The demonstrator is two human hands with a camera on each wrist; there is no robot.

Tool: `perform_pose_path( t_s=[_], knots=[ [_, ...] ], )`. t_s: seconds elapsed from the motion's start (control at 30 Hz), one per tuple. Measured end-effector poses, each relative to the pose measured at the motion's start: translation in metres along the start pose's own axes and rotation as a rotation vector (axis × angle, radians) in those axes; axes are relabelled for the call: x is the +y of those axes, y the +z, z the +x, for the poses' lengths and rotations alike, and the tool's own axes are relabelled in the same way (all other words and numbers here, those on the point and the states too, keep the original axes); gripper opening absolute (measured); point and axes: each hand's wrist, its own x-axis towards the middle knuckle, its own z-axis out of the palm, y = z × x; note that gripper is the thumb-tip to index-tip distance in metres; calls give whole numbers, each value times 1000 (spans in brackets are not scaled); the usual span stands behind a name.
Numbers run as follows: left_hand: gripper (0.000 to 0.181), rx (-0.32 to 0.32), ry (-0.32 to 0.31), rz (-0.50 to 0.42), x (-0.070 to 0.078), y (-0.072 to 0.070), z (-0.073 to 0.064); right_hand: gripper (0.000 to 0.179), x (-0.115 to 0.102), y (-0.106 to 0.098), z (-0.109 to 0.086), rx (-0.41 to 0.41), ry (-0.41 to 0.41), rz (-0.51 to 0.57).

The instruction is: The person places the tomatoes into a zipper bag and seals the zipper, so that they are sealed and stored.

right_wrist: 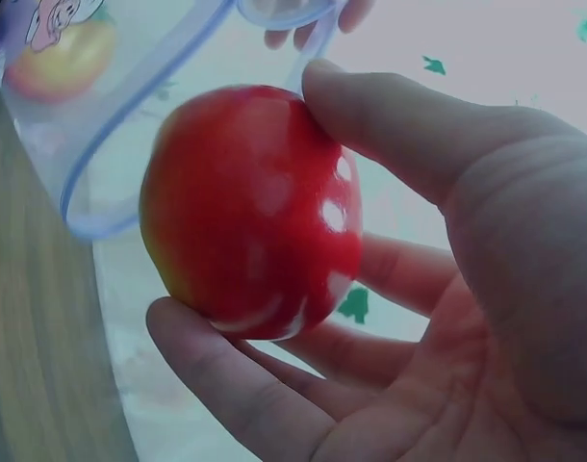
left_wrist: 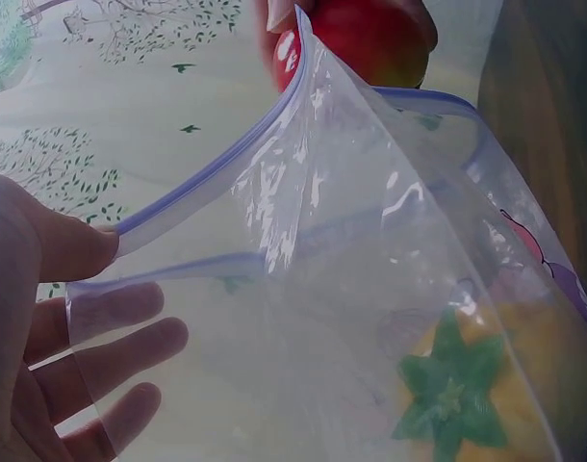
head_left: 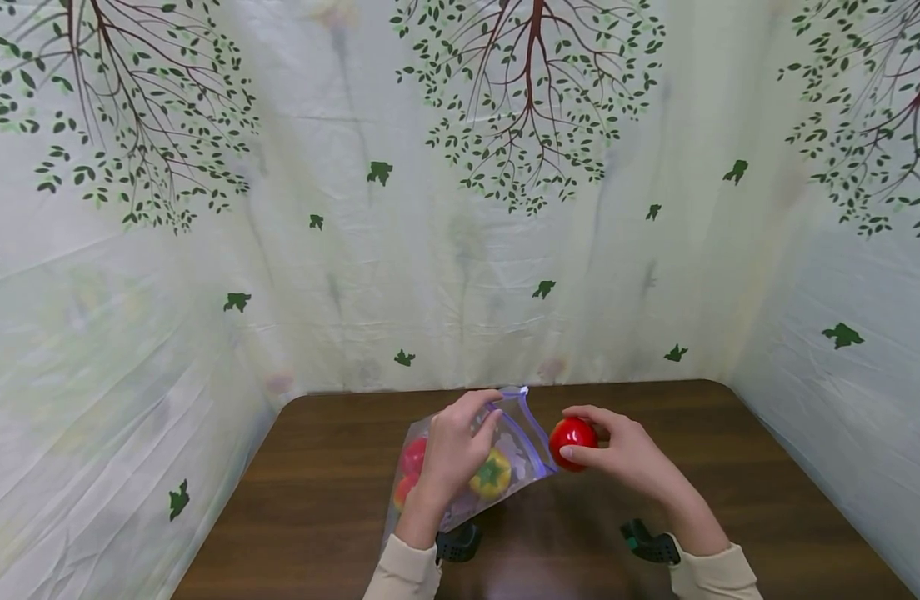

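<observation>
In the head view, a clear zip bag [head_left: 460, 510] with a purple-blue rim lies on the table, its mouth facing right. Thumb and fingers of my left hand [head_left: 454, 446] hold the bag's upper edge; the left wrist view shows the mouth spread apart. Inside are a yellow fruit with a green star-shaped top [head_left: 492, 475] and red round fruits [head_left: 413, 457] at the far end. My right hand [head_left: 631, 454] grips a glossy red apple [head_left: 572, 443] between thumb and fingers, just right of the bag's mouth. One side of the apple is yellowish in the right wrist view [right_wrist: 250, 212].
A brown wooden table [head_left: 317, 500] spans the area under both hands. Behind and beside it hangs a pale curtain [head_left: 460, 275] printed with trees and leaves. Dark wrist devices [head_left: 458, 543] sit on both wrists, below light sleeves.
</observation>
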Motion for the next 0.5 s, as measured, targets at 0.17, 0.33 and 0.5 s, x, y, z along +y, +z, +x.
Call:
perform_pose_path(
  t_s=[0.17, 0.33, 0.5],
  knots=[
    [23, -9, -14, -9, 0, 0, 0, 54, -9, 7, 3, 24, 9, 39],
    [25, -2, -13, -14, 1, -2, 1, 56, -14, 16, 7, 46, -13, 63],
    [26, 9, -4, -9, 1, -2, 2, 55, -18, 24, 11, 77, -13, 92]
  ],
)
